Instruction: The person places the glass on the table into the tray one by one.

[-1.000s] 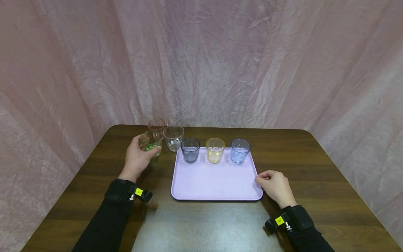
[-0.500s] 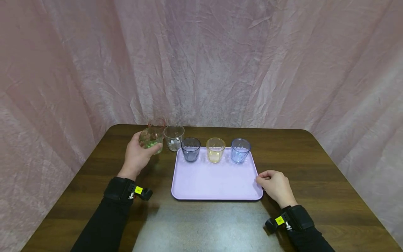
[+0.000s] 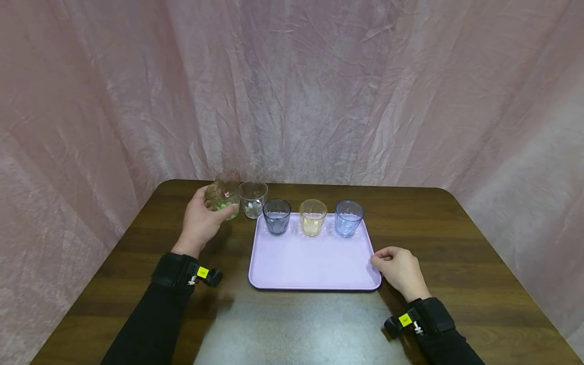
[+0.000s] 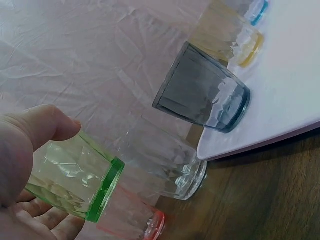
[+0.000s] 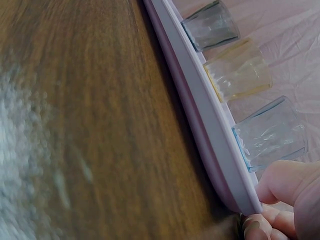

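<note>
My left hand [image 3: 199, 225] grips a green-tinted glass [image 3: 222, 198] around its side, thumb on the near side and fingers behind. In the left wrist view the green base [image 4: 106, 190] is off the table. Behind it is a pink glass [image 4: 132, 214], partly hidden, with a clear glass [image 3: 253, 198] to its right. My right hand [image 3: 402, 271] pinches the right edge of a lilac tray [image 3: 315, 263], thumb at the rim and fingers lower at its side. Along the tray's far side stand a dark grey glass [image 3: 276, 218], a yellow glass [image 3: 312, 218] and a blue glass [image 3: 349, 219].
The wooden table [image 3: 456, 243] carries everything and has rounded far corners. A pink velvety curtain [image 3: 292, 91] hangs just behind its far edge. The clear glass stands on the wood close to the tray's far left corner.
My left hand has raised the green glass and shifted it slightly away and to the right, so it overlaps more of the pink glass. My right hand and the tray stay put.
</note>
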